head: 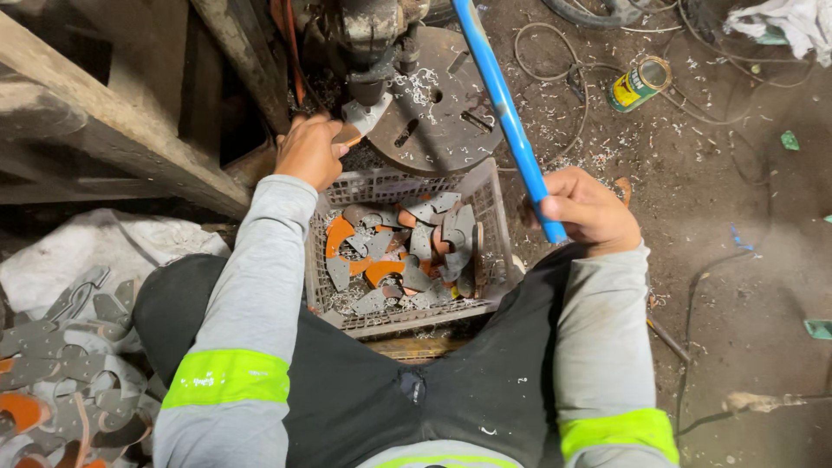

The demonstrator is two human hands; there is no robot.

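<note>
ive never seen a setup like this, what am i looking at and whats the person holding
This is one picture from a camera worn on the person's head, looking down at their own arms and lap. They sit in front of a drill-type machine with a round metal table, dusted with metal shavings. The left hand holds a small flat metal piece at the table's edge, under the machine's spindle. The right hand grips a long blue handle that slants up out of view. Between the knees sits a grey plastic crate full of curved metal cut-outs, grey and orange. More such cut-outs lie on a white sack at the left. A can lies on the dirty floor.
</note>
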